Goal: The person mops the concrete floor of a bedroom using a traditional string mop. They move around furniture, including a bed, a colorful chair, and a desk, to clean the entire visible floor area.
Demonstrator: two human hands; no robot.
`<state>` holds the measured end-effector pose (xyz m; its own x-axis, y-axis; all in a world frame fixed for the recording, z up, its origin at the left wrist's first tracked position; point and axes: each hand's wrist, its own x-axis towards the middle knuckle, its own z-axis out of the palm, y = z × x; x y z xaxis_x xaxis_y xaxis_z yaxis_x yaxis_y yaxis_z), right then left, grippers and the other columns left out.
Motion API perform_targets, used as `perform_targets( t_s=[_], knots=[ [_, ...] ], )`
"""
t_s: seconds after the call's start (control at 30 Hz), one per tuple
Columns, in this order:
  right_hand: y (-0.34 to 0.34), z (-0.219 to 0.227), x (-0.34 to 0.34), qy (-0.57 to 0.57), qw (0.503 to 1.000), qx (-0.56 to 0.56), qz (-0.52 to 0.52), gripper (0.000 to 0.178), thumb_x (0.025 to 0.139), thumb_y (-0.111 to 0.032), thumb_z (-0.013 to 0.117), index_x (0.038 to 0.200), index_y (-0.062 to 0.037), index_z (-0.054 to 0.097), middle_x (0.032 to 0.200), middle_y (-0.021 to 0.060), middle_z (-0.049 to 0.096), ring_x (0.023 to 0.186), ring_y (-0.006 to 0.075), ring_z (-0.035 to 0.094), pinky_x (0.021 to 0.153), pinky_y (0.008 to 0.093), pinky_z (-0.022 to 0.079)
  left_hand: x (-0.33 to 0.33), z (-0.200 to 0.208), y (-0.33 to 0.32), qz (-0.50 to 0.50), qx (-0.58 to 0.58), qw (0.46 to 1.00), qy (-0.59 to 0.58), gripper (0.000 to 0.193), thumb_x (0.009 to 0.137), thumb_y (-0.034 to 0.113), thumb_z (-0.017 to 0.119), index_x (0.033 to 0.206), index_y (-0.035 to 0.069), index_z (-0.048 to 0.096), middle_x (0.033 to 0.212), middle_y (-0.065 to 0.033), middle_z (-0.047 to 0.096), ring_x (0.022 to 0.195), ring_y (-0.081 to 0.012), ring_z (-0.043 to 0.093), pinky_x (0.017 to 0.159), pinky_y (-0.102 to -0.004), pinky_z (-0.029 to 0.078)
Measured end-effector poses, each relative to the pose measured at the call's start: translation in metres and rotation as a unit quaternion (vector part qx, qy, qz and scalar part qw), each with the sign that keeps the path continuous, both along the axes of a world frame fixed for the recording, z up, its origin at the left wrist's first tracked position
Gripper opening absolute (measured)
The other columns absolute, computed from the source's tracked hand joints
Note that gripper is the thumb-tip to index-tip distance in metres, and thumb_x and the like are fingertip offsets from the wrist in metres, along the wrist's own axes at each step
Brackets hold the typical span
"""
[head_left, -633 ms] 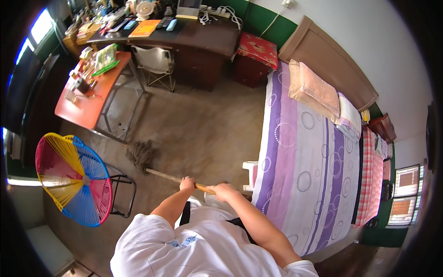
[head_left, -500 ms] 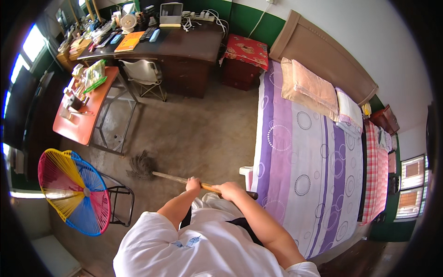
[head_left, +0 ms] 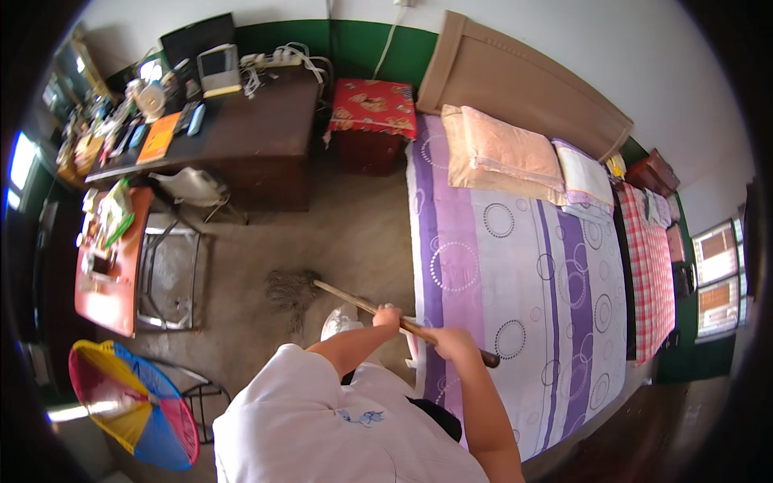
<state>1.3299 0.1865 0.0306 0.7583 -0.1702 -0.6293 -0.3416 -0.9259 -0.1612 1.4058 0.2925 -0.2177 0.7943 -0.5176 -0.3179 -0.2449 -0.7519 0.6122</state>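
Both my hands are wrapped round the wooden handle of a mop (head_left: 348, 299), which slants from the floor up toward the bed. My left hand (head_left: 387, 316) grips lower on the shaft, in front of my body. Closer to the dark upper end sits my right hand (head_left: 453, 343), near the side of the bed (head_left: 499, 266). The mop's dark grey strands (head_left: 291, 291) lie spread on the concrete floor (head_left: 241, 258), left of my white shoe (head_left: 341, 321).
A red-topped folding table (head_left: 109, 290) and a round multicoloured woven chair (head_left: 133, 398) stand on the left. At the back are a cluttered dark desk (head_left: 250, 121), a pale chair (head_left: 193, 189) and a red-covered cabinet (head_left: 372, 109). The bed flanks my right.
The mop and both hands have moved to the right, with the mop head shifting across the floor toward the bed. My view has turned, and a shoe now shows. Both hands keep their grip.
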Motion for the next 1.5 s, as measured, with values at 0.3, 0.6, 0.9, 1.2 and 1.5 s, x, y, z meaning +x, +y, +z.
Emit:
perform_targets(
  t_s=[0.3,0.6,0.9,1.2,1.5],
  knots=[
    [-0.032,0.002,0.010,0.010,0.978,-0.066,-0.197,0.052,0.081,-0.011,0.046,0.127,-0.0327,0.043,0.084,0.0149,0.063,0.077,0.0343,0.060,0.069,0.0447,0.046,0.056,0.030,-0.108,-0.307,0.024,0.951,-0.003,0.014,0.073,0.010,0.059,0.086,0.011,0.064,0.100,-0.0098,0.056,0.106,-0.0323,0.049,0.080,-0.0369,0.049],
    [0.018,-0.022,0.017,0.106,0.924,-0.041,-0.366,0.060,0.079,-0.016,0.048,0.135,-0.0287,0.030,0.088,0.0201,0.062,0.083,0.0367,0.059,0.073,0.0470,0.046,0.062,0.013,-0.119,-0.487,-0.023,0.871,-0.055,0.013,0.070,0.011,0.062,0.081,0.007,0.066,0.096,-0.0078,0.057,0.099,-0.0283,0.051,0.078,-0.0366,0.049],
    [0.097,-0.025,-0.054,0.075,0.908,0.042,-0.411,0.076,0.067,-0.013,0.066,0.134,-0.0226,0.034,0.101,0.0186,0.060,0.093,0.0353,0.057,0.079,0.0407,0.046,0.005,0.010,-0.039,-0.564,0.094,0.819,-0.043,0.018,0.073,0.012,0.059,0.088,0.004,0.067,0.097,-0.0088,0.060,0.100,-0.0294,0.053,0.077,-0.0374,0.049],
    [0.209,-0.042,-0.114,0.054,0.934,0.072,-0.345,0.074,0.067,-0.006,0.061,0.133,-0.0265,0.035,0.092,0.0193,0.061,0.086,0.0361,0.058,0.074,0.0435,0.046,-0.032,0.013,0.114,-0.508,0.138,0.850,-0.019,0.016,0.073,0.012,0.063,0.088,0.010,0.066,0.098,-0.0070,0.061,0.099,-0.0280,0.053,0.076,-0.0368,0.050],
    [0.294,-0.045,-0.087,0.052,0.956,0.118,-0.264,0.069,0.068,-0.004,0.057,0.130,-0.0303,0.040,0.097,0.0150,0.061,0.087,0.0326,0.058,0.075,0.0415,0.046,-0.003,0.017,0.257,-0.514,0.195,0.835,0.021,0.028,0.073,0.026,0.070,0.096,0.010,0.065,0.106,-0.0101,0.055,0.102,-0.0308,0.051,0.078,-0.0383,0.050]
  ],
)
